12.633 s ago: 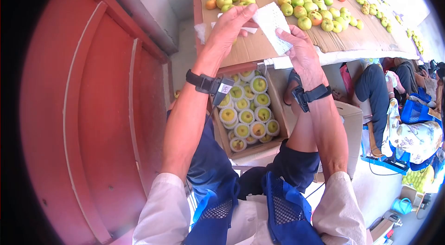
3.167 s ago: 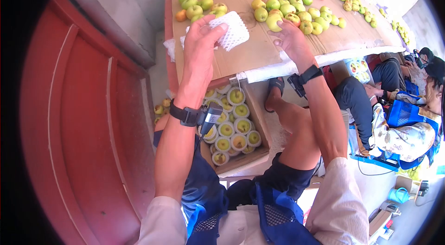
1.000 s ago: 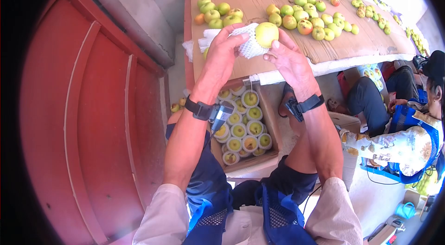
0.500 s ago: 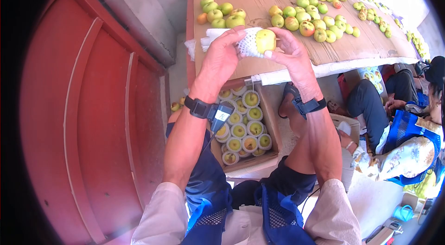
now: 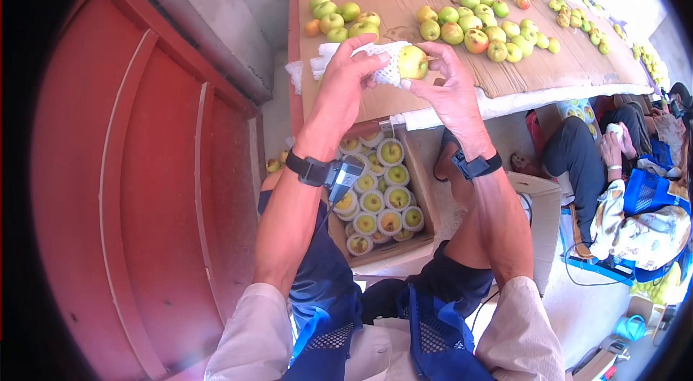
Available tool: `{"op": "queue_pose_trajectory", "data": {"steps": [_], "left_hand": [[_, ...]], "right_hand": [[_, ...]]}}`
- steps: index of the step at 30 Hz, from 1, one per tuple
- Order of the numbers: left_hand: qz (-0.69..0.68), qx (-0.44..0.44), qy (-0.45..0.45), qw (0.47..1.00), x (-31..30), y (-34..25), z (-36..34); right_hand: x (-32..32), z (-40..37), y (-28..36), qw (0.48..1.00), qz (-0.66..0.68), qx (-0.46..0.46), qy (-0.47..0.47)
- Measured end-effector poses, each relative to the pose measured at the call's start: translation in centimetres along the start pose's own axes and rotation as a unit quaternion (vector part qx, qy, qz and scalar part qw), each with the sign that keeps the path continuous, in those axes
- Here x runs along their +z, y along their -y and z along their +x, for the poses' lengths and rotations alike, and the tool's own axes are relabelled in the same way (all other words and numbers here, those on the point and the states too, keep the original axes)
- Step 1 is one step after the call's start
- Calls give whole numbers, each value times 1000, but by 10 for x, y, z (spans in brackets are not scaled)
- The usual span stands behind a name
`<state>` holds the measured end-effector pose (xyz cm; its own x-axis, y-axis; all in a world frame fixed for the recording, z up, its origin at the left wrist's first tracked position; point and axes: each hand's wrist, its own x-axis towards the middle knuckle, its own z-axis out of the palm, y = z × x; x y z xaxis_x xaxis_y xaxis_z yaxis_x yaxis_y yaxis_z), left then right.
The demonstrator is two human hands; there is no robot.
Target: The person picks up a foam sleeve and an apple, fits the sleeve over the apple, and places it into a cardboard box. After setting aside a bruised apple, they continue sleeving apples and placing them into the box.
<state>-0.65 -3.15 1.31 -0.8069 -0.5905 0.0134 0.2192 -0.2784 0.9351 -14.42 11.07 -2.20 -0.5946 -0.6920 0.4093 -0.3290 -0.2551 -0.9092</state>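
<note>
Above the front of the cardboard-covered table [image 5: 404, 103], both hands hold one green-yellow apple [image 5: 413, 63] partly inside a white foam net [image 5: 390, 62]. My left hand [image 5: 351, 74] grips the net side, its fingers bent around the foam. My right hand [image 5: 452, 81] has thumb and fingertips on the bare side of the apple. Beneath my arms, a cardboard box [image 5: 426, 200] holds several apples in foam nets [image 5: 372, 201]. More white foam nets [image 5: 323, 60] lie on the table just behind my left hand.
Loose apples [image 5: 476, 40] lie on the table at centre and right, with a smaller group [image 5: 331, 22] at the left. A red door [image 5: 159, 200] stands left. At the right sits a co-worker [image 5: 635, 215], hands around a white item, beside an open carton [image 5: 541, 200].
My left fingers have shifted on the foam net, and the apple has turned slightly. The co-worker's hands have moved away from the open carton, up and to the right.
</note>
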Motion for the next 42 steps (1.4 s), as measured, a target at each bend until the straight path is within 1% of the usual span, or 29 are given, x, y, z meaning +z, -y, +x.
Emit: {"op": "queue_pose_trajectory", "data": {"steps": [2,3,5,9,11,12,14,17,22,24,28,30,31,33,36,38,42], "left_hand": [[46,23,12,999,1,0,-2],[46,22,13,999,2,0,-2],[84,53,18,995,4,0,-3],[114,71,23,991,5,0,-2],[148,98,19,984,8,-2,-5],[149,98,20,984,7,1,-3],[203,131,18,970,3,6,2],[229,146,18,962,4,6,1],[256,150,18,955,3,9,1],[255,146,23,956,2,10,2],[250,141,24,958,4,8,1],[237,134,30,962,6,6,0],[229,126,35,965,8,4,-1],[220,118,39,968,10,5,-1],[252,125,15,959,9,12,2],[292,120,-16,949,8,16,6],[282,120,-19,952,15,12,0]], "right_hand": [[-1,-1,-1,1000,-12,-2,-3],[-1,-1,-1,1000,-25,-4,-3],[-1,-1,-1,1000,-20,1,-7],[-1,1,-5,1000,-21,-5,-16],[-1,1,-7,999,-24,-12,-19],[0,1,-7,999,-28,-20,-21],[0,1,-6,999,-31,-18,-23],[2,0,-3,999,-34,-16,-26],[2,1,-4,998,-31,-33,-33],[0,1,-4,995,-76,-49,-33],[0,1,-4,995,-57,-68,-35],[0,0,2,991,-108,-74,-35],[1,0,3,991,-108,-74,-35],[2,-1,5,978,-165,-121,-47],[5,-2,9,972,-194,-118,-55],[7,-2,10,971,-198,-124,-58],[13,-5,15,965,-216,-131,-64]]}}
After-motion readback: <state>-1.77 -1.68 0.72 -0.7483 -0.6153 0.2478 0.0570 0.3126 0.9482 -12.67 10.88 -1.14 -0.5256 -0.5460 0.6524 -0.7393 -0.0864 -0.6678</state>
